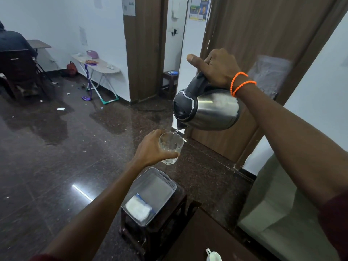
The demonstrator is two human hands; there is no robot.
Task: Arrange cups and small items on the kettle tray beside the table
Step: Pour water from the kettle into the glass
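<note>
My right hand [216, 69] grips the black handle of a steel electric kettle [212, 110], tilted with its spout down to the left. A thin stream of water runs from the spout into a clear glass [171, 147], which my left hand [150, 149] holds upright in the air just below the kettle. Under both hands a grey plastic tray [170, 182] rests on a small dark stool [169, 221]. A white packet with a blue edge [139, 207] lies in the tray's near end. A white cup [213, 256] stands on the brown table [197, 236] at the bottom edge.
Dark glossy floor spreads to the left with scraps of litter. A brown door [263, 34] stands behind the kettle. A pale sofa [278, 213] fills the lower right. An ironing board [101, 66] and a seated person [13, 44] are far off at the left wall.
</note>
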